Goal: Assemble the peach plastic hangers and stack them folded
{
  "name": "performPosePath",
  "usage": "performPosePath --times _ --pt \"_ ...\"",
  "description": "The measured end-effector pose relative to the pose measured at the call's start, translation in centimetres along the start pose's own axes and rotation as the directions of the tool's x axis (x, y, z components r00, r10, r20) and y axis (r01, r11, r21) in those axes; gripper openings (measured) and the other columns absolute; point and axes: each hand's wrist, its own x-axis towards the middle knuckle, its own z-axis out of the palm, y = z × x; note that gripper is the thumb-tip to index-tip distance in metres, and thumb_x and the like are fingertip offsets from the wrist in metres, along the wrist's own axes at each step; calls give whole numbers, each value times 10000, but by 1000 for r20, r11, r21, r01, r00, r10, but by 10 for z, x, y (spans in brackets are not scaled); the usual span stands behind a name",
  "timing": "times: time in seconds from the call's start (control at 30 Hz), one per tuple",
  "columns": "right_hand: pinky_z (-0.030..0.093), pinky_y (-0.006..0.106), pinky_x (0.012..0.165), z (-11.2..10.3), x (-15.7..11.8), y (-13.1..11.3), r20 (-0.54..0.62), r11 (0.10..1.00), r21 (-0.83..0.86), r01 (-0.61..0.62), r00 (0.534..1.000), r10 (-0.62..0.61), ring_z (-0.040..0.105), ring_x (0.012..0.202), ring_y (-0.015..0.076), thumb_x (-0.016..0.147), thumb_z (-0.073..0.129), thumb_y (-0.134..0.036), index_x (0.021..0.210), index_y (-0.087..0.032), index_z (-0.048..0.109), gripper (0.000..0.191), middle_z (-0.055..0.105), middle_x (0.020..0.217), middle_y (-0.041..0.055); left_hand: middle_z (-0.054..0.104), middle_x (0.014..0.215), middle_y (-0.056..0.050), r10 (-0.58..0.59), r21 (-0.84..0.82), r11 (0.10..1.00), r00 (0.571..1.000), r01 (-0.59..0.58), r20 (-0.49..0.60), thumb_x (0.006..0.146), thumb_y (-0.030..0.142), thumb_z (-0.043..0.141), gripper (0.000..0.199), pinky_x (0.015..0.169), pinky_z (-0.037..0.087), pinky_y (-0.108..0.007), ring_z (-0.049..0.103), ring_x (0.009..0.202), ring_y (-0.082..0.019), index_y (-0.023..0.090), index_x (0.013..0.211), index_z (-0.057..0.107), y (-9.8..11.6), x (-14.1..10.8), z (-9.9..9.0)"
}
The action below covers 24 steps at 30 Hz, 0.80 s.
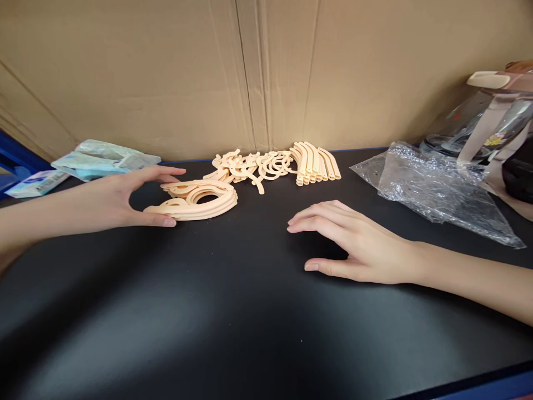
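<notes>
My left hand [120, 194] is at the left end of a stack of curved peach-coloured pieces [200, 206], its thumb by the near edge and its fingers spread towards the far side. Whether it presses on the stack is hard to tell. Further back lies a loose pile of small curved pieces [260, 166]. Beside that pile, on its right, curved tubes [316, 163] are stacked side by side. My right hand [353, 244] hovers at or rests on the black table right of centre, fingers apart and holding nothing.
On the black table [233, 311], a crumpled clear plastic bag [433, 186] lies at the right, before a transparent bottle [478, 119] with a strap. Soft light-blue packets [104, 160] lie at the back left. A cardboard wall [166, 78] rises behind.
</notes>
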Motion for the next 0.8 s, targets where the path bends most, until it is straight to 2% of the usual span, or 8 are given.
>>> performPosePath --times 0.2,0.4,0.53,0.67,0.8 --pt "448 361 996 0 0 0 0 1000 2 -2 1000 2 618 1131 226 986 616 -384 1268 -134 563 380 654 1239 134 507 1519 -19 35 -29 999 999 -35 1 697 792 656 968 1148 310 -586 449 1387 -393 316 1500 396 2 -3 -1" --pt "465 381 986 0 1 0 4 1000 -1 -9 1000 9 623 1125 225 997 595 -387 1280 -168 549 360 655 1244 121 555 1477 -25 65 -52 996 998 -66 -27 698 798 649 970 1106 374 -557 533 1294 -362 299 1491 399 3 -2 -1" --pt "466 380 984 0 1 -1 1 1000 0 -6 1000 6 622 1119 225 991 605 -386 1272 -159 553 365 658 1236 123 514 1521 -34 56 -55 997 998 -57 -15 694 804 649 974 1097 391 -532 519 1307 -369 292 1487 407 4 -2 -1" --pt "465 373 984 0 1 0 -1 1000 -1 -3 1000 3 620 1120 221 988 611 -378 1269 -150 553 366 657 1234 122 553 1481 -35 76 -56 995 997 -78 -29 696 810 645 995 1107 384 -511 526 1301 -355 260 1491 406 5 -3 -1" --pt "467 377 982 0 1 0 -5 1000 3 -4 1000 4 625 1116 225 986 613 -380 1269 -162 555 361 658 1233 121 558 1476 -35 68 -48 996 997 -69 -20 696 807 648 989 1109 384 -519 526 1305 -354 276 1493 401 1 -3 -1"
